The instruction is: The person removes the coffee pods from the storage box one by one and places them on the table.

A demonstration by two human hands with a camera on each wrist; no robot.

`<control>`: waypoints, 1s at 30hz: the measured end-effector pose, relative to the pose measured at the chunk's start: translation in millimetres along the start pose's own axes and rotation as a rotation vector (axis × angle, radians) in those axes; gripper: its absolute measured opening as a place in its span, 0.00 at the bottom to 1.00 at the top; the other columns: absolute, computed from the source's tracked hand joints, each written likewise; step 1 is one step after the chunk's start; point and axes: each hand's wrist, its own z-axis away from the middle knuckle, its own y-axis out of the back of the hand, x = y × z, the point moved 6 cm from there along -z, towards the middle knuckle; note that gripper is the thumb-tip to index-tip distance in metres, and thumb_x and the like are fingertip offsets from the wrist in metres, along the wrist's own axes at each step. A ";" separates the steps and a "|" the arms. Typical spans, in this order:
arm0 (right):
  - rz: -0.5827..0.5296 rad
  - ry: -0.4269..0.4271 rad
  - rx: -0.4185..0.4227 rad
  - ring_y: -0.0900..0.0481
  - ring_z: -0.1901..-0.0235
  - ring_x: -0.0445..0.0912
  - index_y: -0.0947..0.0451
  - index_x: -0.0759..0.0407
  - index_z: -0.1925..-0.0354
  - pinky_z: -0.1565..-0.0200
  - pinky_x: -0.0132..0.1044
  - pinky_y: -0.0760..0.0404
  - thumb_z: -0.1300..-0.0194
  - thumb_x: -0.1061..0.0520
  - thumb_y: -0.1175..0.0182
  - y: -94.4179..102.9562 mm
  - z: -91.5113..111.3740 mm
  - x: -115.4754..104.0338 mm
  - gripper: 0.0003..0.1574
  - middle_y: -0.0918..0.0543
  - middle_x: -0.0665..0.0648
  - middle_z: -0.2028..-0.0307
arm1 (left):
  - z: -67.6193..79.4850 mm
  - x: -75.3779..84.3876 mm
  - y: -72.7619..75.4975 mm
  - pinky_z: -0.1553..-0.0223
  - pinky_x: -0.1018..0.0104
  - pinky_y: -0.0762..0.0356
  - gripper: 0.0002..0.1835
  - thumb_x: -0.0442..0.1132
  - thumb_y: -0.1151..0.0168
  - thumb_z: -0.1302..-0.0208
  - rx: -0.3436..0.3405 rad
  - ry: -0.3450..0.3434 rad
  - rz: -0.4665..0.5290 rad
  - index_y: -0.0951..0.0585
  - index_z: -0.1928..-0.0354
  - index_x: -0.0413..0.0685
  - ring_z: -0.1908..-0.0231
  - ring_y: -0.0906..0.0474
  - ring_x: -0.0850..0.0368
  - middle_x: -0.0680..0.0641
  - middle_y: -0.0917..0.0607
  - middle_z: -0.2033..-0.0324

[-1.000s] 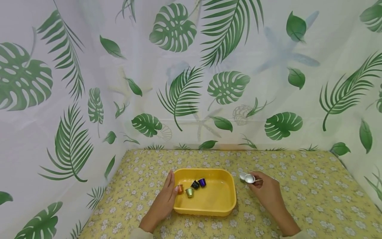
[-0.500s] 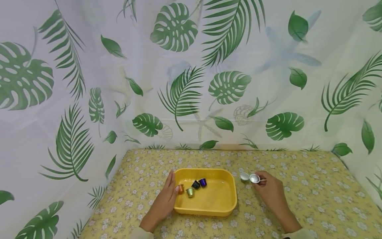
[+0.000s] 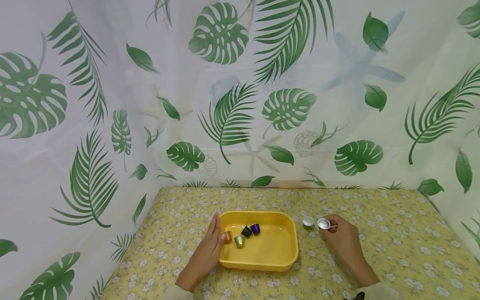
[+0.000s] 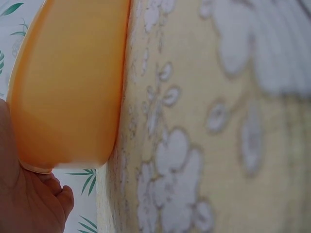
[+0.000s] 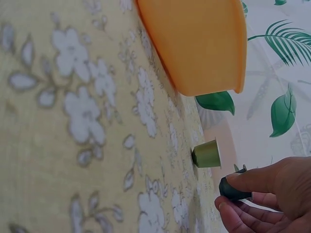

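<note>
A yellow plastic basin (image 3: 258,265) stands on the cloth in the head view. My left hand (image 3: 206,250) grips its left wall, thumb over the rim and fingers along the outside. Inside lie an orange coffee capsule (image 3: 227,237), a light-green capsule (image 3: 239,241), a black capsule (image 3: 246,231) and a purple capsule (image 3: 255,228). To the right of the basin, my right hand (image 3: 341,239) pinches a dark coffee capsule (image 5: 233,188) between thumb and fingers, silver lid showing in the head view. Beside it a green capsule (image 5: 207,154) stands upright on the cloth, silver lid up.
A yellow flowered cloth (image 3: 397,233) covers the table. White sheeting (image 3: 240,125) printed with green leaves rises behind the table and along its left and right sides.
My right hand has shifted right with the dark capsule, opening a gap to the green capsule standing on the cloth. The left hand and the basin stay in place.
</note>
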 end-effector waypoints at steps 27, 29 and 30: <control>0.035 0.034 -0.023 0.15 0.65 0.54 0.21 0.73 0.45 0.67 0.47 0.15 0.37 0.63 0.31 -11.7 -13.3 15.7 0.23 0.14 0.64 0.62 | 0.2 -0.9 -0.4 0.26 0.46 0.47 0.33 0.49 0.64 0.15 0.001 0.003 -0.009 0.63 0.19 0.49 0.22 0.60 0.50 0.54 0.69 0.20; 0.036 0.031 -0.025 0.16 0.65 0.54 0.21 0.73 0.46 0.67 0.48 0.16 0.36 0.63 0.32 -12.5 -12.9 16.1 0.22 0.14 0.64 0.62 | 0.7 -1.0 -0.5 0.26 0.46 0.47 0.33 0.49 0.64 0.15 0.002 0.004 -0.006 0.63 0.19 0.50 0.22 0.60 0.50 0.54 0.69 0.20; 0.037 0.031 -0.025 0.16 0.65 0.54 0.21 0.73 0.46 0.67 0.48 0.16 0.36 0.63 0.32 -12.9 -12.6 16.2 0.22 0.14 0.64 0.62 | 0.9 -1.2 -0.5 0.26 0.46 0.47 0.33 0.49 0.65 0.15 0.002 0.005 -0.005 0.63 0.19 0.50 0.22 0.60 0.50 0.54 0.69 0.20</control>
